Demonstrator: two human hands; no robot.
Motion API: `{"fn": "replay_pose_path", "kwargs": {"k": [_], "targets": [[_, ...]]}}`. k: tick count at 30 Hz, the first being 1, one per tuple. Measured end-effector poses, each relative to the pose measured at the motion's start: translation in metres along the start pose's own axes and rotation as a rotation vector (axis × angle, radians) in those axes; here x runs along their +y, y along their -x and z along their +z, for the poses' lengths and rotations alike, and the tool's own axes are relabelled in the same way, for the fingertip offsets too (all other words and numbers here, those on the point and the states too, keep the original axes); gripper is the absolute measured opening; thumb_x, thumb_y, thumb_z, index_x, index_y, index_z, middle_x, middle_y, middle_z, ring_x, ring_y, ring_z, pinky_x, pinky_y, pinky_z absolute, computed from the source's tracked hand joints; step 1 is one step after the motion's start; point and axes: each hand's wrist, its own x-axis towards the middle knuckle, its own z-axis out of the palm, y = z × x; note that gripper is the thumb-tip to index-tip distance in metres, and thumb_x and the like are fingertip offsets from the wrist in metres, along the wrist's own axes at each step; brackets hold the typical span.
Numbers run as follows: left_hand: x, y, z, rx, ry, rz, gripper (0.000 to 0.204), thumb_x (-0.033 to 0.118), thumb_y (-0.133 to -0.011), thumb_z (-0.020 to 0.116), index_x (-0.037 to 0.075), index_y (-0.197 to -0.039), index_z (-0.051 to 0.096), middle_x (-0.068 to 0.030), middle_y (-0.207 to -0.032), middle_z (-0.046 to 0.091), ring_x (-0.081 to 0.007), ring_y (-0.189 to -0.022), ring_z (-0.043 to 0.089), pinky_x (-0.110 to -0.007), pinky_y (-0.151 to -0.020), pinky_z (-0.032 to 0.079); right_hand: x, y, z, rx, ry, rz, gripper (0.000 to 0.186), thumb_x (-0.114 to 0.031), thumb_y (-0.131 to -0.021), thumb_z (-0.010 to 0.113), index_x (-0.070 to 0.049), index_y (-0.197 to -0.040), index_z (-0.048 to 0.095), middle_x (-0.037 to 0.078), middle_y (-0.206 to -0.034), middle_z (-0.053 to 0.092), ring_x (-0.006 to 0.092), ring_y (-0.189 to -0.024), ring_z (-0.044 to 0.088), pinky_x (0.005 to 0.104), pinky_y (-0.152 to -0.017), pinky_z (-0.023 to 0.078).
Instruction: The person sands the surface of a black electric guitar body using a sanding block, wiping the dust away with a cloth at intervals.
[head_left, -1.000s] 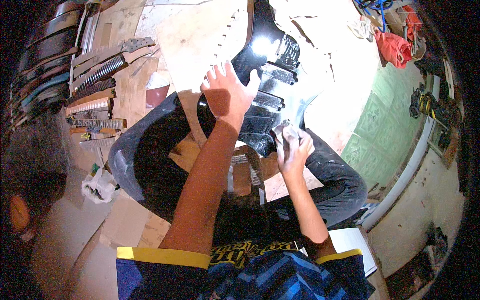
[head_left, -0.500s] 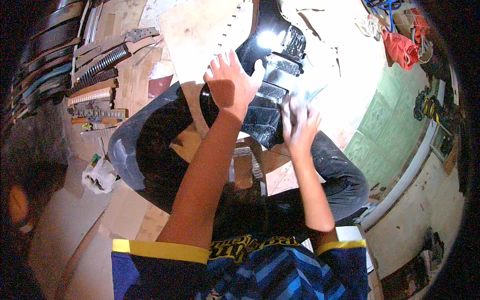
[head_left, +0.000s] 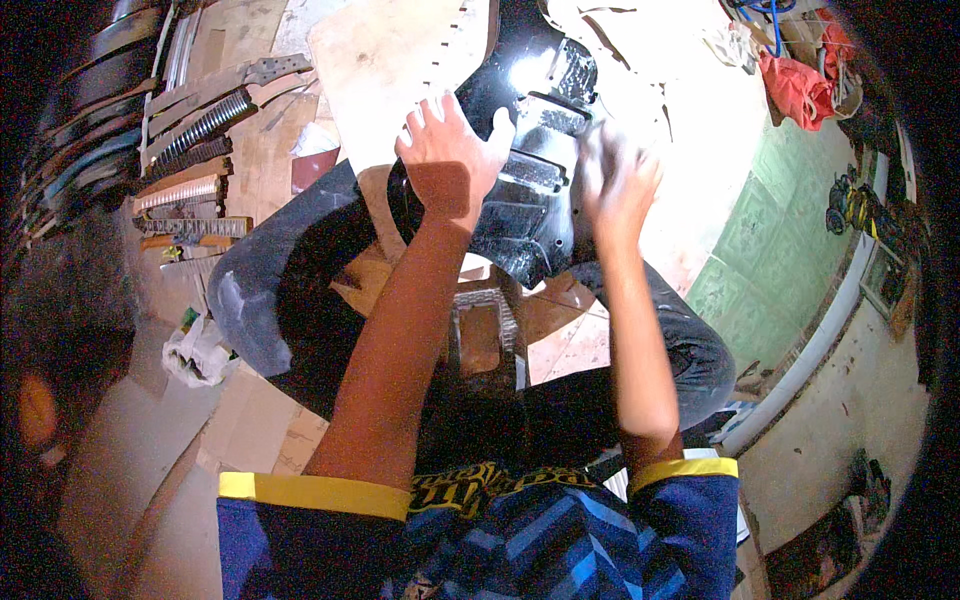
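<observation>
A glossy black electric guitar body (head_left: 520, 235), with cut-out cavities in its face, lies between my bent legs, its upper end pointing away from me. My left hand (head_left: 450, 165) rests on the body's left side, fingers spread and thumb apart, holding nothing. At the body's right edge is my right hand (head_left: 620, 190), its fingers bent and smeared by motion. Whether anything is under or in those fingers is hidden by the blur. Strong light glares off the black surface near the far end.
Several guitar necks (head_left: 205, 130) lie to the left, beside a row of dark curved pieces (head_left: 85, 140). A white plastic bag (head_left: 197, 350) sits by my left knee. Red cloth (head_left: 797, 92) lies at the far right, near green floor tiles (head_left: 765, 225). A rectangular frame (head_left: 482, 335) is between my legs.
My right hand has moved up and slightly right along the guitar body's edge. The body and my left hand have shifted slightly up and left in view.
</observation>
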Motion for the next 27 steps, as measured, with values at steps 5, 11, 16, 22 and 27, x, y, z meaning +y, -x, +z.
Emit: {"fn": "replay_pose_path", "kwargs": {"k": [5,11,16,22,27], "targets": [[-0.002,0.005,0.005,-0.038,0.035,-0.030,0.076,0.061,-0.088,0.062,-0.002,-0.130,0.060,-0.0272,-0.127,0.062,-0.0407,-0.122,0.057,-0.056,-0.101,0.045,0.004,0.020,0.002,0.096,-0.074,-0.057,0.030,-0.023,-0.091,0.071,-0.006,-0.116,0.070,0.020,-0.114,0.063,0.0409,-0.110,0.055,0.0526,-0.095,0.044],[-0.005,0.003,0.001,-0.020,-0.036,-0.036,0.073,0.063,-0.085,0.061,0.001,-0.124,0.065,-0.0194,-0.122,0.064,-0.0345,-0.115,0.059,-0.052,-0.094,0.046,0.019,0.042,0.009,0.010,-0.102,0.015,0.035,-0.024,-0.089,0.073,-0.005,-0.118,0.070,0.022,-0.116,0.065,0.0417,-0.109,0.058,0.0516,-0.096,0.044],[0.003,0.002,0.005,-0.092,-0.012,-0.049,0.075,0.065,-0.087,0.058,0.001,-0.128,0.063,-0.0197,-0.127,0.063,-0.0343,-0.120,0.058,-0.053,-0.097,0.045,0.031,-0.032,0.000,0.216,0.037,-0.105,0.042,-0.029,-0.093,0.071,0.000,-0.122,0.066,0.029,-0.112,0.066,0.0446,-0.106,0.059,0.0524,-0.095,0.045],[-0.007,0.003,0.001,-0.075,-0.076,-0.029,0.076,0.066,-0.089,0.056,0.003,-0.131,0.063,-0.0197,-0.129,0.061,-0.0330,-0.121,0.057,-0.054,-0.099,0.045,0.003,0.088,-0.012,-0.018,-0.017,-0.213,0.038,-0.011,-0.083,0.075,0.002,-0.118,0.067,0.029,-0.113,0.065,0.0469,-0.106,0.061,0.0516,-0.096,0.046],[-0.002,0.004,0.007,-0.050,0.006,-0.025,0.074,0.065,-0.087,0.059,0.003,-0.126,0.066,-0.0185,-0.126,0.063,-0.0337,-0.117,0.059,-0.053,-0.094,0.045,0.049,-0.045,-0.011,0.195,-0.121,-0.098,0.040,-0.026,-0.090,0.074,0.005,-0.115,0.068,0.026,-0.100,0.067,0.0424,-0.093,0.063,0.0501,-0.086,0.049]]}}
